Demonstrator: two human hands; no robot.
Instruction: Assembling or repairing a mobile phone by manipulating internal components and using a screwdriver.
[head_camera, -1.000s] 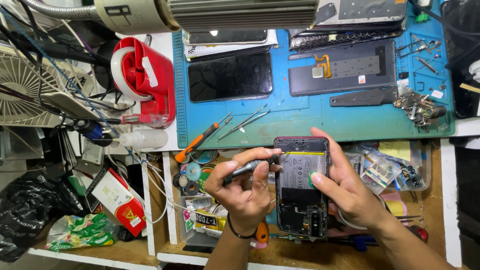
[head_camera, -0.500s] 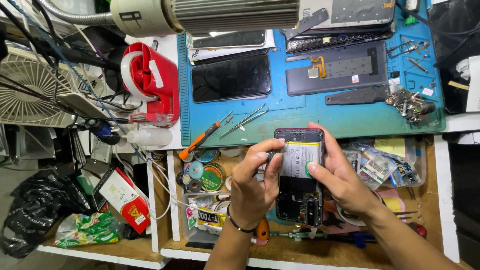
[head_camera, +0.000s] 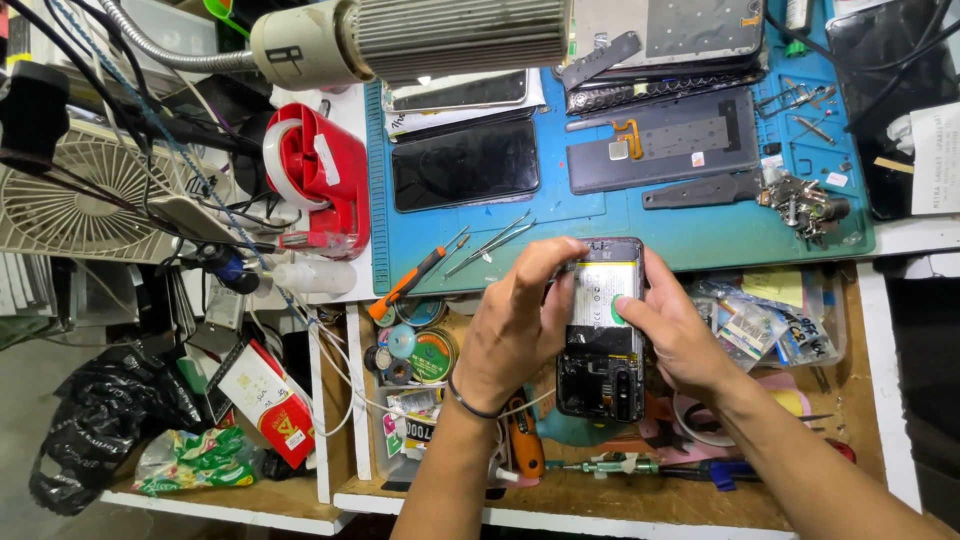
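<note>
Head view shows us holding an opened smartphone with its back cover off, above the open drawer just near of the blue work mat. Our left hand curls its fingers over the phone's far left edge; whether they pinch a tool we cannot tell. Our right hand grips the right side, thumb pressed on the pale battery. We judge that hard pressing could bend the battery, or a loosened grip could drop the phone among the drawer's clutter
</note>
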